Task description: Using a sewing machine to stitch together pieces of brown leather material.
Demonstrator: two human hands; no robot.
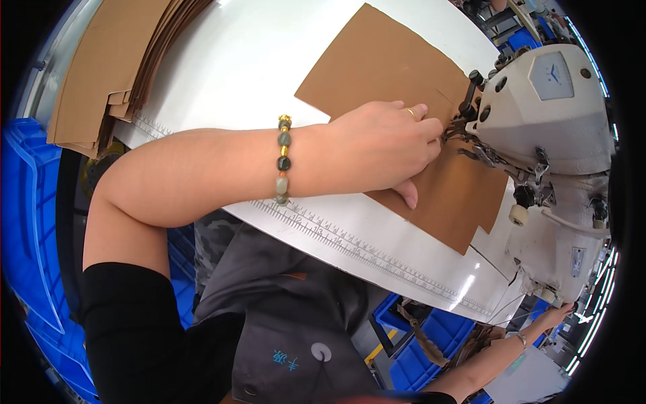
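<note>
A brown flat sheet of material with notched corners lies on the white table, partly under the head of a white sewing machine. My left hand rests palm down on this sheet, fingers extended and slightly bent close to the needle area, thumb spread apart. It wears a ring, and a bead bracelet circles the wrist. The needle and presser foot are mostly hidden by machine parts and my fingertips. At the lower right, my right hand reaches to the machine's lower end; its fingers are too small to make out.
A stack of brown sheets stands at the left of the white table. Printed ruler scales run along the table's near edge. Blue bins stand at the left, and another blue bin sits below the table at the lower right.
</note>
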